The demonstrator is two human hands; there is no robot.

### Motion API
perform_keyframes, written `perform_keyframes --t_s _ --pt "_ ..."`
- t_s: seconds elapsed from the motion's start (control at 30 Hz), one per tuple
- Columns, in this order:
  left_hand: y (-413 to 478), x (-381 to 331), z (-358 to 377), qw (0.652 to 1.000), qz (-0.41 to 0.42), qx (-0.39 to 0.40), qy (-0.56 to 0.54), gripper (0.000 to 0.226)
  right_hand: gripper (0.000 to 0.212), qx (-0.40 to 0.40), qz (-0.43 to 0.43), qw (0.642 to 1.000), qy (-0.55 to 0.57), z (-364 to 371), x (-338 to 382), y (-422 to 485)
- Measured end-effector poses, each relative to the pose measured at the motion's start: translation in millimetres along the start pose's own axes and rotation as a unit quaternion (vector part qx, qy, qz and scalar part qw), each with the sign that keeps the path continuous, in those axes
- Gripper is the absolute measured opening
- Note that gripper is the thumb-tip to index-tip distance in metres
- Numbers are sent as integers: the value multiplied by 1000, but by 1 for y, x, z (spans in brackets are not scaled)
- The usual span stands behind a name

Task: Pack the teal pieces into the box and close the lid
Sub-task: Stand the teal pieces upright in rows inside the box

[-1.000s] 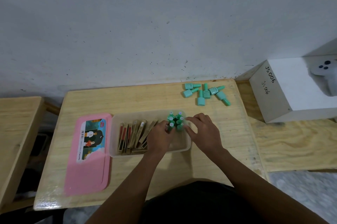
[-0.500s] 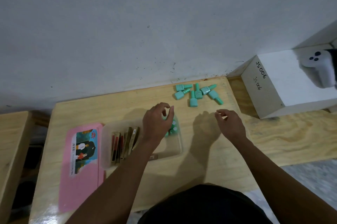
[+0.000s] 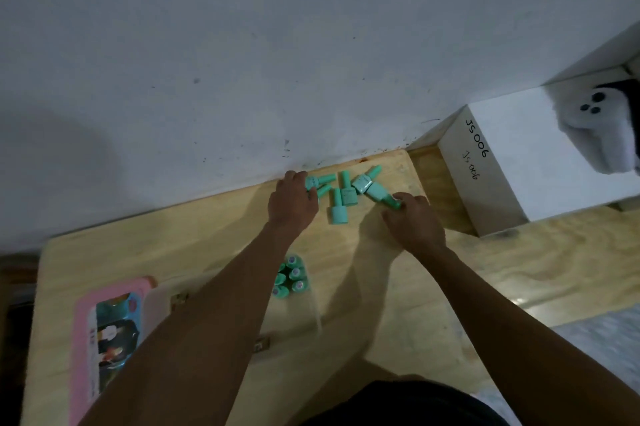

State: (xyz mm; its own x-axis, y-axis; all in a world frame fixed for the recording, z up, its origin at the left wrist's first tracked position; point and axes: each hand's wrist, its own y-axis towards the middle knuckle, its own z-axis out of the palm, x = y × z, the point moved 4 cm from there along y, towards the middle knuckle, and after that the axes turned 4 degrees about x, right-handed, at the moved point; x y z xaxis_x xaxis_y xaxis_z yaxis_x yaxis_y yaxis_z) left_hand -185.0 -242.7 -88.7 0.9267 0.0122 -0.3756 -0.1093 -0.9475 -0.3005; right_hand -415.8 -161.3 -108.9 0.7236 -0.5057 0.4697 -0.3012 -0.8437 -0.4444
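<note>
Reaching out to 12 o'clock on the worktop (image 3: 138, 252), both hands are at the loose teal pieces (image 3: 337, 212), which lie on their sides in a small heap close to the wall (image 3: 242, 44). The left hand (image 3: 292, 200) has its fingers curled on the leftmost teal piece (image 3: 323, 180), at the 9 o'clock side of the heap. The right hand (image 3: 415, 221) pinches the thin cap end of the rightmost teal piece (image 3: 379, 192), at the 4 o'clock side of the heap. Other pieces lie flat between the two hands. The clear box (image 3: 316, 311) sits at 6 o'clock from the heap, nearer the person, and the left arm hides much of it. The packed teal pieces (image 3: 294, 275) stand upright inside it, close together at its 3 o'clock end. The pink lid (image 3: 83, 339) lies flat on the worktop, just beside the box at its 9 o'clock side, so the box is open. A white carton (image 3: 519, 155) with writing on its side stands off at 3 o'clock.
</note>
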Motion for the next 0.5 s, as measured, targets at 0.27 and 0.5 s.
perform_keyframes --t_s 0.27,0.5 --pt "22 0 11 999 18 23 30 40 35 -19 -17 999 -29 1 6 8" --pt "32 3 6 997 -16 77 -7 40 33 -43 -14 998 34 -9 3 -6"
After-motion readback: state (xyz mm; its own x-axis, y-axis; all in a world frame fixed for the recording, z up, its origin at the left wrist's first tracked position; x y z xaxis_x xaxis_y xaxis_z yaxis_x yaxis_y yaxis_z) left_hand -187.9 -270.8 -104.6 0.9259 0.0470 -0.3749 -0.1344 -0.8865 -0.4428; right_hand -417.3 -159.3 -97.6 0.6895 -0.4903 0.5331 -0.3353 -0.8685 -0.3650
